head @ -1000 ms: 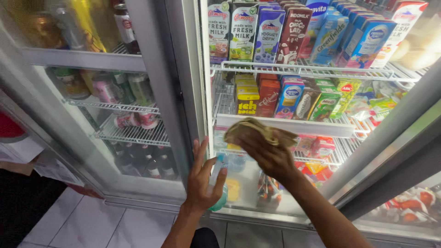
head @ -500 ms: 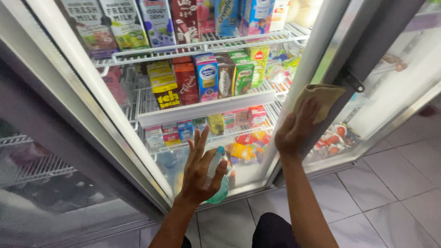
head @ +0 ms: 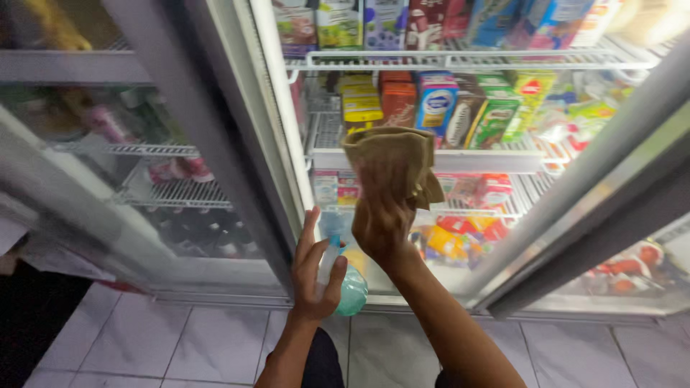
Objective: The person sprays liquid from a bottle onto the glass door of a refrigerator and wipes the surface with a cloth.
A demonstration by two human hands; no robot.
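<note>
My right hand [head: 381, 230] presses a crumpled brown cloth [head: 394, 164] flat against the glass door [head: 503, 237] of a display fridge. Just below and to the left, my left hand [head: 314, 276] grips a pale teal spray bottle [head: 346, 286], held low in front of the same door near its bottom edge. Behind the glass stand rows of coloured drink cartons [head: 438, 100] on white wire shelves [head: 445, 159].
A second fridge door [head: 122, 165] on the left shows wire racks with bottles. A grey door frame [head: 215, 144] runs between the two doors, another frame [head: 596, 194] slants at the right. Pale floor tiles [head: 144, 345] lie below.
The view swung back left. My right hand moved the cloth from the door's right side to its middle. My left hand stayed low with the bottle.
</note>
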